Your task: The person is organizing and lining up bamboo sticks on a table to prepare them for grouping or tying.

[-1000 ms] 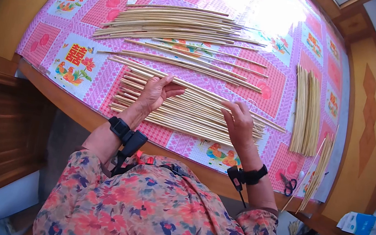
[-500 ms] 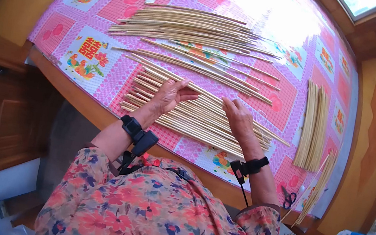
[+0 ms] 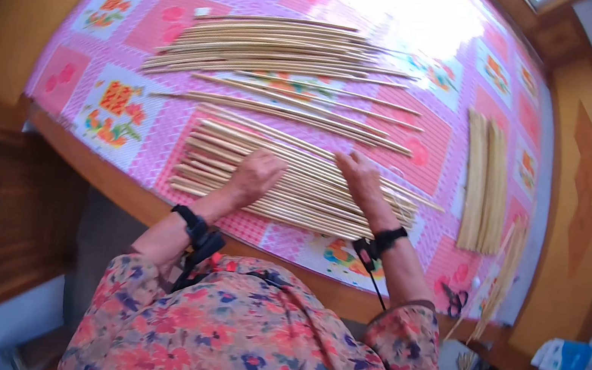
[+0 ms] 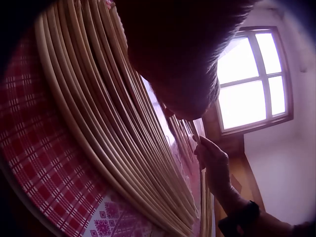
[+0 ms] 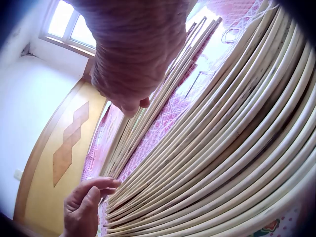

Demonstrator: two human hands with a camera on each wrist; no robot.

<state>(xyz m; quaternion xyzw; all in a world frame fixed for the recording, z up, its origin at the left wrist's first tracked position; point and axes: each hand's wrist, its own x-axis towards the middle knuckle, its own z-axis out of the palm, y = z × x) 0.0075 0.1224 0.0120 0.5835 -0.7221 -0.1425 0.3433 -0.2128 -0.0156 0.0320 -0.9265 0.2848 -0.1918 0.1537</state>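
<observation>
A flat pile of long pale bamboo sticks lies on the pink patterned tablecloth, close to the near table edge. My left hand rests on the pile's left half with its fingers laid over the sticks. The right wrist view shows those fingers stretched out against the sticks. My right hand lies on the pile's right half, fingers pointing away from me. In the left wrist view its fingertips touch the sticks. Neither hand lifts a stick.
Farther back lie a thin row of sticks and a larger pile. A bundle lies lengthwise at the right, another at the table's right corner beside scissors. A blue-and-white box sits low on the right.
My left hand has slid from the pile's far edge toward me and now lies on top of the sticks. The right hand has hardly moved.
</observation>
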